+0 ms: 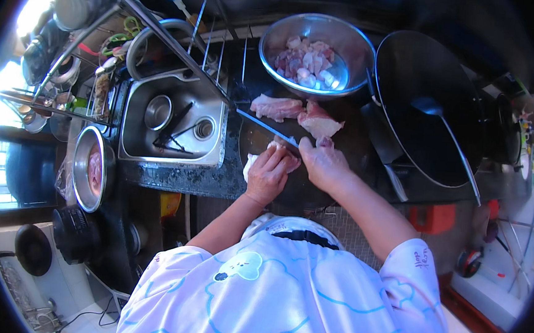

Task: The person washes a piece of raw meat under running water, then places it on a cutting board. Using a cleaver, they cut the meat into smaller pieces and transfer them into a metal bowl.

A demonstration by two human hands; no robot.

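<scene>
My right hand (323, 163) is closed around the handle of a knife (265, 126), whose long blade points up and to the left over a dark round cutting board (342, 148). My left hand (269, 171) presses on a piece of raw meat (250, 167), close below the blade. Fingers cover much of this piece. Two larger pieces of raw meat (276, 108) (320, 123) lie on the board beyond my hands. Behind them a steel bowl (369, 71) holds many cut pieces of meat (304, 61).
A large dark wok (421, 149) with a metal ladle (457, 140) stands at right, a cleaver (382, 144) beside it. Left are a steel sink (174, 157) holding a small pot (159, 112), a wire rack (156, 26) and a steel bowl (77, 167) with meat.
</scene>
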